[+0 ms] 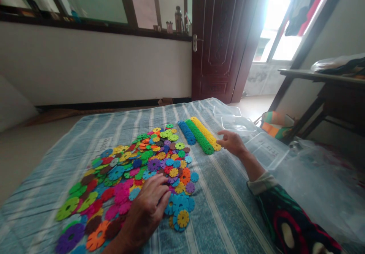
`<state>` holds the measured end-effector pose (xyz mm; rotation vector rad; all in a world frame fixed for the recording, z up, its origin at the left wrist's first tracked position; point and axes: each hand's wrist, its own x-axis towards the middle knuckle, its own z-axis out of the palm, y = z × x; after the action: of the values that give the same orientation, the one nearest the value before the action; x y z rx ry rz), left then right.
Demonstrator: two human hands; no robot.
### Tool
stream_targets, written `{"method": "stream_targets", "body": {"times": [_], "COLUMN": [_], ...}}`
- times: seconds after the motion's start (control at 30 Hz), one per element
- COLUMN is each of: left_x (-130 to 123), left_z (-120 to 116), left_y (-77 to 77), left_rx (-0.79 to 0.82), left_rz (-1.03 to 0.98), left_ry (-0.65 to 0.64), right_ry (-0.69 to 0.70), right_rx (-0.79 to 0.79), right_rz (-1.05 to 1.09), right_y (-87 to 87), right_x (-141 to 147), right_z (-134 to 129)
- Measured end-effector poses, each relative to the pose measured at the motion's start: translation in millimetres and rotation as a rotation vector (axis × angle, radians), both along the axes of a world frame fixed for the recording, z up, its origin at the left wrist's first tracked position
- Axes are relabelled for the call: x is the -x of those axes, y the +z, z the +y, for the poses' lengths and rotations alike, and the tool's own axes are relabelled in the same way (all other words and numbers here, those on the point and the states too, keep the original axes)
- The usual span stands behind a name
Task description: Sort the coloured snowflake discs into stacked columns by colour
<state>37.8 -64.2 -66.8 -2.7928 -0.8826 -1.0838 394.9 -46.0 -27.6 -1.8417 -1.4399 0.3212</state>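
A wide heap of colourful notched plastic discs [119, 178] lies on the striped bed cover. My left hand [148, 204] rests over the near side of this heap, palm down, fingers loosely stretched with no disc visible in them. Beyond the heap, discs are lined up by colour in three overlapping rows: a short blue row [187, 133], a longer green row [199, 137] and a yellow row [205, 133]. Just right of the yellow row's near end hovers my right hand [232, 143], its index finger reaching out and the others partly bent; nothing shows between them.
Clear plastic boxes or lids [238, 124] lie along the bed's right edge, with another clear container [268, 151] nearer. Crumpled clear plastic bags [319, 185] spread at right. A dark table [322, 75] stands beyond them. A brown door [219, 41] is behind the bed.
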Motion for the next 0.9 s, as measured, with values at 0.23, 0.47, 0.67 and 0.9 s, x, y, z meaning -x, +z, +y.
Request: {"method": "stream_targets", "body": {"times": [0.23, 0.47, 0.67, 0.9], "left_x": [-3, -7, -11, -5], "left_z": [-2, -12, -25, -22], "left_y": [9.0, 26.1, 24.9, 29.0], "left_rx": [-0.013, -0.015, 0.088, 0.102], "left_rz": [-0.008, -0.003, -0.006, 0.001], "left_ry": [-0.007, -0.013, 0.019, 0.07], "right_ry": [-0.052, -0.082, -0.072, 0.008], "right_rx": [-0.049, -0.081, -0.161, -0.266], "right_rz": [-0.005, -0.056, -0.185, -0.448], "right_y": [-12.2, -22.0, -37.0, -49.3], "right_x": [5, 6, 15, 40], "right_z": [4, 1, -2, -8]}}
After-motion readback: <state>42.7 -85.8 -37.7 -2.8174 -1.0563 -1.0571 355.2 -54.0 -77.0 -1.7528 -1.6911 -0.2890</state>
